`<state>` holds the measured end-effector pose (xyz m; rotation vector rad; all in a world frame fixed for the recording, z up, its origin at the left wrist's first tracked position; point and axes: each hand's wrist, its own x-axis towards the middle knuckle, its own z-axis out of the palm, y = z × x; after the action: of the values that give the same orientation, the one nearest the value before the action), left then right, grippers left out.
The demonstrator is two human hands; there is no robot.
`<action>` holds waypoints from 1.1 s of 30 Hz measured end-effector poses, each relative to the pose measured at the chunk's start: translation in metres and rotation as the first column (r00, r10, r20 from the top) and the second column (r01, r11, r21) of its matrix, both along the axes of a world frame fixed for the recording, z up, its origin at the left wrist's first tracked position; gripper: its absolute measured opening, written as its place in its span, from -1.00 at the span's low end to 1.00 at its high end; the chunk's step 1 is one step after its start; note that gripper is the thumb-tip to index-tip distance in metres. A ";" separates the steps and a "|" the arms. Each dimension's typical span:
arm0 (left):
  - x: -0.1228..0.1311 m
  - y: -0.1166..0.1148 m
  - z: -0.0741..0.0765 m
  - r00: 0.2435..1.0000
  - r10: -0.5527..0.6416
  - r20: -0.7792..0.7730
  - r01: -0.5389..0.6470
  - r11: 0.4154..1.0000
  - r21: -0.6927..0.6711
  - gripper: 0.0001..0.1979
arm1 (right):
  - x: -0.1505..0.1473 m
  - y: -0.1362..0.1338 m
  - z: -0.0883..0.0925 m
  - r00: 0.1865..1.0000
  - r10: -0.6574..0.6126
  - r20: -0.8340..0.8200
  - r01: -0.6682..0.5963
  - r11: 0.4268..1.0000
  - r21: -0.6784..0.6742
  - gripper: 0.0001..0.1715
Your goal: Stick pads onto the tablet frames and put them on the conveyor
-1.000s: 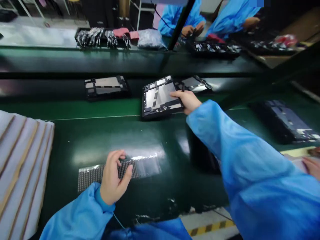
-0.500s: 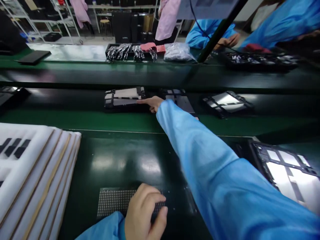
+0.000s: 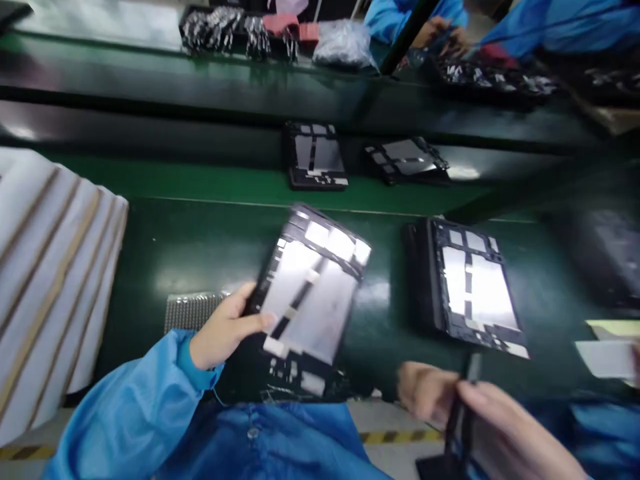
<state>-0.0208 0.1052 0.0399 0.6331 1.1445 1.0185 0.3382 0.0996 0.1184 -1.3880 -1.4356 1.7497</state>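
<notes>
My left hand (image 3: 225, 331) grips the left edge of a black tablet frame (image 3: 310, 300) with a shiny silver back, held tilted just above the dark green mat. Under it lies a grey dotted strip (image 3: 193, 310), partly hidden. My right hand (image 3: 470, 413), blurred at the lower right, is closed around a thin dark stick-like tool (image 3: 463, 393). A second tablet frame (image 3: 470, 287) lies flat on the mat to the right of the one I hold.
Two more frames (image 3: 316, 157) (image 3: 407, 160) lie on the conveyor belt beyond the green strip. White foam trays (image 3: 45, 280) are stacked at the left. Trays of small parts (image 3: 225, 30) and other people in blue coats (image 3: 425, 20) are across the line.
My right arm has pulled back from the far belt. A frame now sits in my left hand over the mat, which has left the dotted strip. My right hand now holds a dark tool.
</notes>
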 end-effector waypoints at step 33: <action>-0.031 0.024 -0.024 0.162 -0.072 -0.984 0.774 0.628 0.082 -0.67 | -0.126 0.130 -0.080 0.896 0.367 0.249 -0.438 0.821 0.366 -0.67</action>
<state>-0.0518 0.1297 0.0161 2.2468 1.4221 0.2929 0.2120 0.2294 0.0387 -1.0698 -2.1802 1.4469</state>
